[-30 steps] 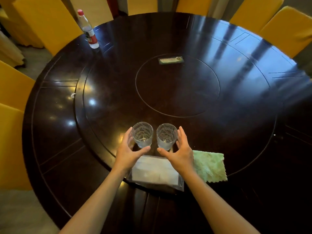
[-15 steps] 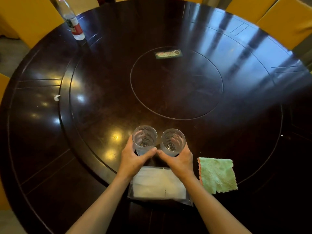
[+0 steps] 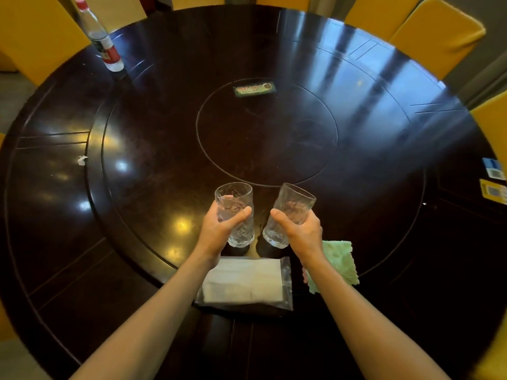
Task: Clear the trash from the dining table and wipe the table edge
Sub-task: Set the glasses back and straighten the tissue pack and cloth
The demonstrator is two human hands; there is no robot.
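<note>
Now | left hand (image 3: 216, 233) fingers (image 3: 217, 212) grip upright left glass (image 3: 235, 195) | right hand (image 3: 304, 235) fingers (image 3: 311, 218) grip right-leaning right glass (image 3: 295, 199)

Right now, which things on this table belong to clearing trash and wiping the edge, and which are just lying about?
Job, probably: green cloth, paper scrap, bottle, left glass in left hand, right glass in right hand.
Lying about: napkin packet, green card, yellow chairs.

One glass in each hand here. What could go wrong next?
The right glass tilts in the right hand, so it might slip. Its base sits close to the left glass in the left hand; they could knock. Both hands are full, so the paper scrap may get missed.
</note>
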